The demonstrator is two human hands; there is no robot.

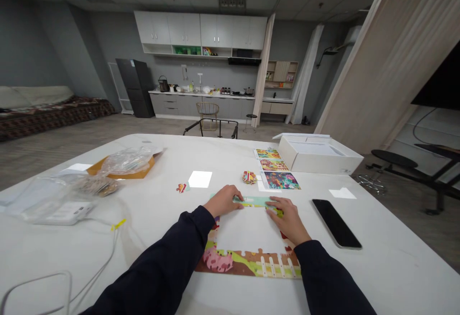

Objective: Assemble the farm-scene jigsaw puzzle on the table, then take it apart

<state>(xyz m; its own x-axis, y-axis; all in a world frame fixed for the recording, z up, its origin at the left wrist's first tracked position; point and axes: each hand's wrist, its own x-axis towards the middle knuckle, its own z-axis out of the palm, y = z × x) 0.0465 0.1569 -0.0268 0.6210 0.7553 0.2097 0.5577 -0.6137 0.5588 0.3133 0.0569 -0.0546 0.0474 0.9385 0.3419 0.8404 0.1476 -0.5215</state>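
A jigsaw puzzle border [247, 263] lies flat on the white table, its pieces joined around a bare middle. Pink, brown and green picture parts with a white fence run along its near side. At the pale green far strip, my left hand [223, 202] has thumb and fingers closed over the puzzle's edge. My right hand [288, 218] grips the same strip farther right, thumb on the inner side and fingers on the outer. Past the hands sit a small loose puzzle piece [182, 188] and a round pile of puzzle pieces [249, 177].
Picture sheets [282, 180] lie beside a white box [319, 154] at the back right. A black phone [337, 224] is right of the puzzle. On the left are an orange tray [143, 171] with plastic wrapping, a plastic bag [97, 185], a white device [66, 213] and a cable [104, 262].
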